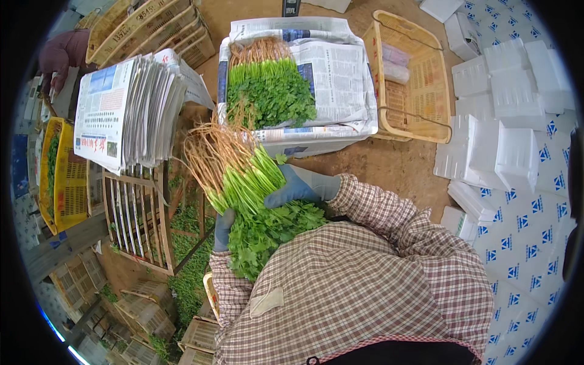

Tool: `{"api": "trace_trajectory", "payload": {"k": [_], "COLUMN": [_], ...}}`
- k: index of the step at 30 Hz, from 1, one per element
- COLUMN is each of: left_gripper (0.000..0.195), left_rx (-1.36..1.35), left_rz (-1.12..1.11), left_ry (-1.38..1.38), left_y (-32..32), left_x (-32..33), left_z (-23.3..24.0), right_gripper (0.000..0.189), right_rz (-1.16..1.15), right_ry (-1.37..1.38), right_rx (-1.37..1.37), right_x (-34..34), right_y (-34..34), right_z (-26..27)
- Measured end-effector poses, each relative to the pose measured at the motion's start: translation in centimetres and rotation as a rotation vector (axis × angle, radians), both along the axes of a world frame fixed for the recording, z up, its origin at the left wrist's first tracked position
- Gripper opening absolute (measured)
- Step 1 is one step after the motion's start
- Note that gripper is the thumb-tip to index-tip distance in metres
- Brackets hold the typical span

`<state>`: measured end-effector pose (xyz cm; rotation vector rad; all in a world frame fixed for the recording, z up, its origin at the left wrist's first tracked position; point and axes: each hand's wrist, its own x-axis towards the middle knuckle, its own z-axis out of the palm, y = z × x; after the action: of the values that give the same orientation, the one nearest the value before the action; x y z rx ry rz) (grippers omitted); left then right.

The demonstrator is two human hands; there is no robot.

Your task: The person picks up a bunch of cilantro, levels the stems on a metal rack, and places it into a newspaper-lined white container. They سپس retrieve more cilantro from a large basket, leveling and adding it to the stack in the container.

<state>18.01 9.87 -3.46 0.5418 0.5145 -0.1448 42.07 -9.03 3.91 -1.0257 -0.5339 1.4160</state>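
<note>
A large bunch of leafy green herbs (pixel 246 178) with long brown roots is held in front of my checked smock. My left hand (pixel 223 230), in a blue-grey glove, grips the lower left side of the stems. From the right, my right hand (pixel 294 187), gloved alike, presses over the stems just above the leaves. Beyond the bunch stands a box (pixel 315 145) lined with newspaper (pixel 333 73). Similar herbs (pixel 271 89) lie in its left half, roots away from me. Root ends of the held bunch overlap the box's near left corner.
A thick newspaper stack (pixel 125 114) rests on a slatted metal rack (pixel 139 223) at left. A yellowish plastic crate (pixel 413 77) with rolls inside stands right of the box. White foam boxes (pixel 492 141) pile at far right. A person (pixel 64 54) bends near stacked crates (pixel 150 34).
</note>
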Motion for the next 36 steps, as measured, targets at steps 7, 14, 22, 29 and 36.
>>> {"api": "trace_trajectory", "payload": {"k": [7, 14, 22, 29, 36], "left_gripper": [0.049, 0.049, 0.072, 0.103, 0.091], "left_rx": [0.070, 0.077, 0.521, 0.689, 0.859], "left_rz": [-0.228, -0.532, -0.635, -0.500, -0.294], "left_ry": [0.167, 0.034, 0.099, 0.507, 0.505], "left_y": [-0.8, -3.9, -2.2, -1.2, -1.8], "left_x": [13.7, 23.0, 33.5, 42.1, 39.8], "left_z": [0.2, -3.9, -2.7, -11.3, -16.1], "right_gripper": [0.066, 0.047, 0.048, 0.057, 0.097], "right_rz": [-0.419, -0.495, -0.606, -0.572, -0.492], "right_ry": [-0.009, -0.121, -0.163, 0.203, 0.100], "right_rx": [-0.346, -0.652, -0.469, -0.674, -0.822], "right_x": [2.2, 5.5, 15.5, 25.9, 26.2], "right_y": [-3.2, -8.7, -7.0, -9.2, -9.7], "right_z": [-3.2, -2.5, -2.2, -17.2, -21.9]}}
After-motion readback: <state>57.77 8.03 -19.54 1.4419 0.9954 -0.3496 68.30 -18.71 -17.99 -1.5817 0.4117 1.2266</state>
